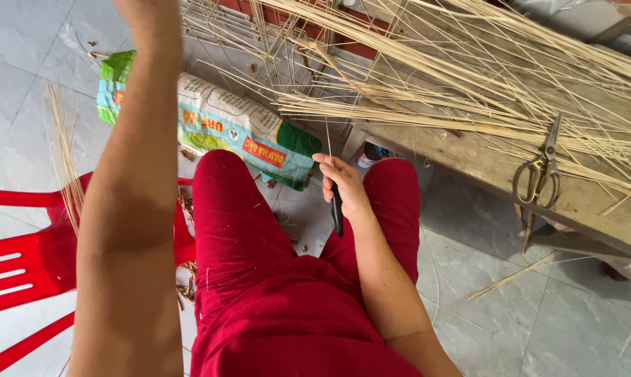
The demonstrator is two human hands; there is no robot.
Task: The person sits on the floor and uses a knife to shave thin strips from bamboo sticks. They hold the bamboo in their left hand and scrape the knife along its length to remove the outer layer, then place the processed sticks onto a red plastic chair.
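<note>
right hand (343, 185) is closing its fingers on a black-handled knife (337, 209), pinching a thin bamboo strip (327, 139) rising just above the fingertips | left hand is reaching out of frame, grip untellable | risk: strip is likely snapping or blade slipping toward the red-trousered thigh (242, 209) beside the fingers

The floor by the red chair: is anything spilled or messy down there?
Yes. Brown shavings and scraps lie scattered on the grey floor tiles between the red chair and the person's leg, and loose thin strips lie under the wooden bench.
</note>
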